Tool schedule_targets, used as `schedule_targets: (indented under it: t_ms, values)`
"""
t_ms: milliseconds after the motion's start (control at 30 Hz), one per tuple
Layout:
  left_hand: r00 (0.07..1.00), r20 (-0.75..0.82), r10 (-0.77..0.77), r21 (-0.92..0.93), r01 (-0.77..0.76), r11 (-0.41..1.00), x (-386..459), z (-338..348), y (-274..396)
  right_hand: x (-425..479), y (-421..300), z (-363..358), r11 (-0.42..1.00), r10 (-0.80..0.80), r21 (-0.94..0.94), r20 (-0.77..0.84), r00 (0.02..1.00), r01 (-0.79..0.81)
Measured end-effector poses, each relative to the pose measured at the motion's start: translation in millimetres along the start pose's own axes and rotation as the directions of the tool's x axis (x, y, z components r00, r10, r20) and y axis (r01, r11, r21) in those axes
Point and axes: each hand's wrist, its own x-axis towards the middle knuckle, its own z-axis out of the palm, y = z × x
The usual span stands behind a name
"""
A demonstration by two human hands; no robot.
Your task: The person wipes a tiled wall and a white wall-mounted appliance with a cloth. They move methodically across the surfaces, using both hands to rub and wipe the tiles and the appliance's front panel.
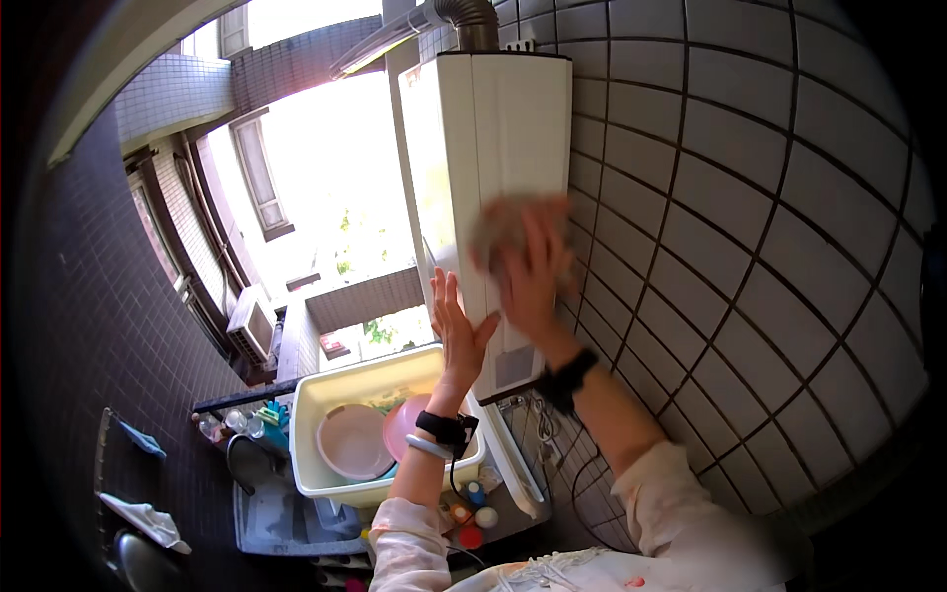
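A tall white wall-mounted appliance (518, 126), perhaps a water heater, has a metal flue pipe on top. My right hand (534, 285) presses a blurred brownish-grey cloth (510, 222) against its front panel, and its fingers spread over the cloth. Lower and to the left, my left hand (460, 337) rests on or close to the appliance's left edge, fingers apart and nothing in them. Both wrists wear black bands, and a pale bracelet circles the left one.
Below stands a cream plastic tub (314, 485) with basins inside, beside a grey sink (274, 518). Several bottles (474, 492) sit near the tub. A tiled wall (710, 222) rises at the right. Cloths hang from a rack at the lower left.
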Motion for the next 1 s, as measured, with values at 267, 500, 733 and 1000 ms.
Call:
schedule_targets:
  t_ms: [267, 500, 733, 1000]
  values:
    - [0.999, -0.024, 0.046, -0.167, -0.049, 0.985, 2.9, 16.8, -4.0, -36.3, -4.4, -32.0, 0.983, 0.180, -0.002, 0.211, 0.961, -0.184]
    - [0.998, -0.036, 0.050, -0.188, -0.056, 0.981, 5.5, 15.4, 1.1, 181.4, 0.2, -24.2, 0.988, 0.089, -0.117, -0.127, 0.988, -0.104]
    - [0.997, -0.041, 0.060, -0.194, -0.067, 0.979, 6.5, 24.0, 5.4, 7.2, -4.2, -17.6, 0.996, 0.032, -0.081, -0.056, 0.998, -0.036]
    - [0.998, -0.041, 0.039, -0.203, -0.047, 0.978, 1.5, 14.9, 6.8, 135.9, -30.6, -31.0, 0.980, 0.189, -0.038, -0.100, 0.977, -0.194]
